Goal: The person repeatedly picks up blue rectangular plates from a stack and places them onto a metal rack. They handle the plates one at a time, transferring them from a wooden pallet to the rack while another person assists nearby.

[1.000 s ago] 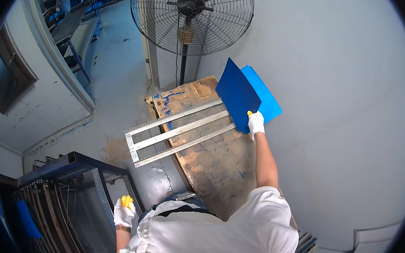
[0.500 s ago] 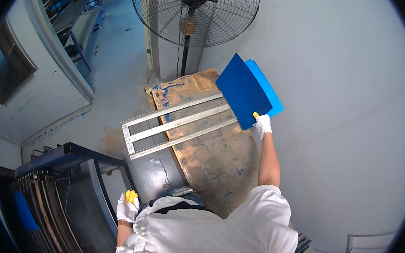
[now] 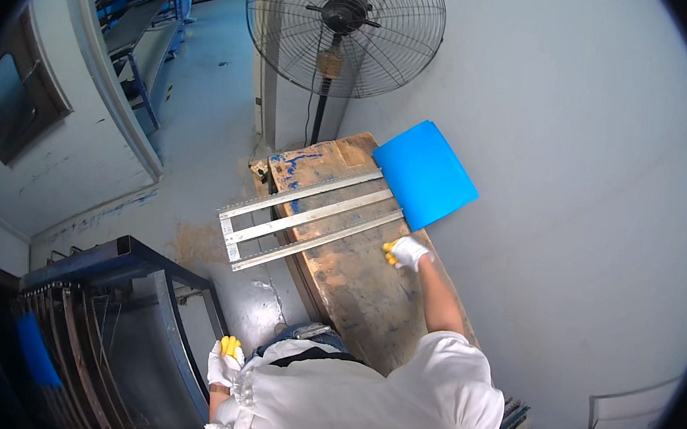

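Head view: right hand [image 3: 407, 253], fingers curled, rests empty on the counter [image 3: 354, 280] beside the metal rails [image 3: 311, 216]; blue sheet [image 3: 425, 174] lies placed above; left hand [image 3: 225, 361] grip indeterminate.

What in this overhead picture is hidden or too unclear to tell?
Head view only:
- Right hand: whether it touches the metal rails or the blue sheet is too small to tell.
- Left hand: partly behind the person's white shirt; nothing clearly held.
- Wooden bench: near end covered by the person's body.
- Fan: base hidden behind the bench.
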`<action>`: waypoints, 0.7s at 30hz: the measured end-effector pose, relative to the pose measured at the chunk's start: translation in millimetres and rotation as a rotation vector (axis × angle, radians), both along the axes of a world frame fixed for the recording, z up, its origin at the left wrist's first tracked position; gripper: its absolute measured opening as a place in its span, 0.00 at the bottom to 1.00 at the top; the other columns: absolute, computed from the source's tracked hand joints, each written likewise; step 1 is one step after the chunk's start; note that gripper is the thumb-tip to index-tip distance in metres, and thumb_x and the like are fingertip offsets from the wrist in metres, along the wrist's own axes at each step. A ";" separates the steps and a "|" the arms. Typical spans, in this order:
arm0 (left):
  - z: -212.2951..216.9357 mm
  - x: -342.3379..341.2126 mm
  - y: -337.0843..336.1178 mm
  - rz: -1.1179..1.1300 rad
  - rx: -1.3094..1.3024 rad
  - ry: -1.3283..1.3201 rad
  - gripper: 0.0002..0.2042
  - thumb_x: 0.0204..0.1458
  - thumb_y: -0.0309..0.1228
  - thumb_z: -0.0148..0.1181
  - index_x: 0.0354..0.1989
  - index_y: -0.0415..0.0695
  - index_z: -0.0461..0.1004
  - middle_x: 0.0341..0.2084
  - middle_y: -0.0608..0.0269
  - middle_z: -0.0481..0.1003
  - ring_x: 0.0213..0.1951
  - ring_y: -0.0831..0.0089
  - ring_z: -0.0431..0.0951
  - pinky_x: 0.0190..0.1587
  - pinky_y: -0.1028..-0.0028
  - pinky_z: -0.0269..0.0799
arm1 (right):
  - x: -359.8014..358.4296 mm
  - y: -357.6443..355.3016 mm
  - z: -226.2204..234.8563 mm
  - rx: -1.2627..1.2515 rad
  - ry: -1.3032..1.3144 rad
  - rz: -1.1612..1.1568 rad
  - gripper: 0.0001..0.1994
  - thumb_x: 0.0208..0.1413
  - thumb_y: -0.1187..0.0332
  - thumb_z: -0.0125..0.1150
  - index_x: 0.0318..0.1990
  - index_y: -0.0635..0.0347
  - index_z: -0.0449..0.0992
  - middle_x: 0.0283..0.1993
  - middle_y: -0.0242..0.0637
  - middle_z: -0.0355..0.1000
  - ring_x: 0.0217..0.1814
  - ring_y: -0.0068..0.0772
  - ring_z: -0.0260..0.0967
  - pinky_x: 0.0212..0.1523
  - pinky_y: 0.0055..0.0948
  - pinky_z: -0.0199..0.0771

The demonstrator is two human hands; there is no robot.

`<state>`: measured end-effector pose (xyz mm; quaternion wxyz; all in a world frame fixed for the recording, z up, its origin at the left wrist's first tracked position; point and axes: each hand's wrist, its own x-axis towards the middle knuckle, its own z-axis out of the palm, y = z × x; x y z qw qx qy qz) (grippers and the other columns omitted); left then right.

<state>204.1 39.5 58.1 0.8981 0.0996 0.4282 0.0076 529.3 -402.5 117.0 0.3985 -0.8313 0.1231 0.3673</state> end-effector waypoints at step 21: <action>-16.6 -236.3 67.3 0.662 0.130 -0.120 0.09 0.50 0.36 0.49 0.35 0.45 0.67 0.26 0.66 0.70 0.25 0.74 0.70 0.22 0.78 0.68 | -287.9 589.4 -7.6 0.646 0.573 0.919 0.13 0.52 0.65 0.48 0.41 0.64 0.68 0.34 0.37 0.70 0.32 0.27 0.68 0.30 0.24 0.70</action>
